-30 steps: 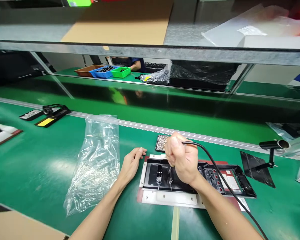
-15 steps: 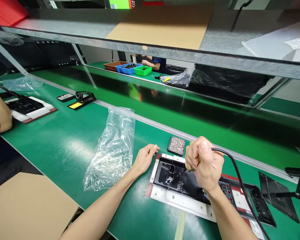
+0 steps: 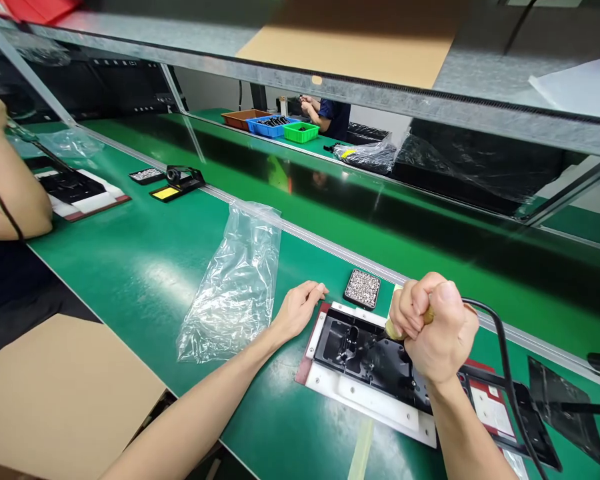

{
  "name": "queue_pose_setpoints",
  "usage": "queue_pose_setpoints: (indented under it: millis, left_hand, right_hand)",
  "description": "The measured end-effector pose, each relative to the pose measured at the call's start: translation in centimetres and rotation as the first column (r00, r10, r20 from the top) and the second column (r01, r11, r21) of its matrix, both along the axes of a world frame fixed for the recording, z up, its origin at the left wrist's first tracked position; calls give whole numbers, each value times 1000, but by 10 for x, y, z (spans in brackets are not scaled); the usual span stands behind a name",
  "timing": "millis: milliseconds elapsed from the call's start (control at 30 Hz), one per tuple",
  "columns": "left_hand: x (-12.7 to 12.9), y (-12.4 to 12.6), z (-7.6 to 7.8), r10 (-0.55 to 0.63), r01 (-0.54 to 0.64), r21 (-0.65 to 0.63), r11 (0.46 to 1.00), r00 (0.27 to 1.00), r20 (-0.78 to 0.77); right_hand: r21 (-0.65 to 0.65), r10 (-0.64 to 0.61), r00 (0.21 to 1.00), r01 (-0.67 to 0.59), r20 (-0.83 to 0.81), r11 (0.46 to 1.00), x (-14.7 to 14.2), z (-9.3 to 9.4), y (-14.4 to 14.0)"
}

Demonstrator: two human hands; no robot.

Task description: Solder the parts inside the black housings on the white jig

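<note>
My right hand (image 3: 440, 327) is wrapped round the yellow handle of a soldering iron (image 3: 393, 329), with a black cord running out behind the fist. The iron points down and left over a black plastic panel (image 3: 380, 363); whether its tip touches the panel I cannot tell. White blocks on a reddish base form the fixture (image 3: 355, 393) around this panel. My left hand (image 3: 300, 308) lies on the green bench by the fixture's upper left corner, fingers loosely stretched and holding nothing. Just behind the fixture sits a small black tray (image 3: 363, 289) of tiny metal pieces.
A clear plastic bag (image 3: 240, 287) lies left of my left hand. Farther left are an iron stand (image 3: 180, 181) and a co-worker's arm (image 3: 15, 180) beside another fixture (image 3: 87, 197). Overhead runs a metal shelf (image 3: 370, 103). A black bracket (image 3: 580, 400) stands at right.
The view has shifted, so the bench appears farther right. My right hand still grips the iron, now lifted slightly more off the panel's middle. My left hand stays by the corner.
</note>
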State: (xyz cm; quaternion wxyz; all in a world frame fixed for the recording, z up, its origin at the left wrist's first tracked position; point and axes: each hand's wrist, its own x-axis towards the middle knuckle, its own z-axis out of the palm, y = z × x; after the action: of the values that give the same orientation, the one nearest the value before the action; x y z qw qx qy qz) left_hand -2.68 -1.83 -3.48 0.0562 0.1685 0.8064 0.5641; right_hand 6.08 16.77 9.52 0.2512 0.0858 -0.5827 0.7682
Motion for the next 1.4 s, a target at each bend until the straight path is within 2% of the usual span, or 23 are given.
queue_pose_setpoints:
  millis: [600,1400]
  left_hand:
    - [0,1,-3,-5,5,14,1000,1000,-24]
    - [0,2,-2,-14,13,-9,1000,999,-40]
  right_hand:
    - [-7,-92,996,92,-9,996,-3,1,5]
    - [7,-122,993,122,-2,992,3,2,-2]
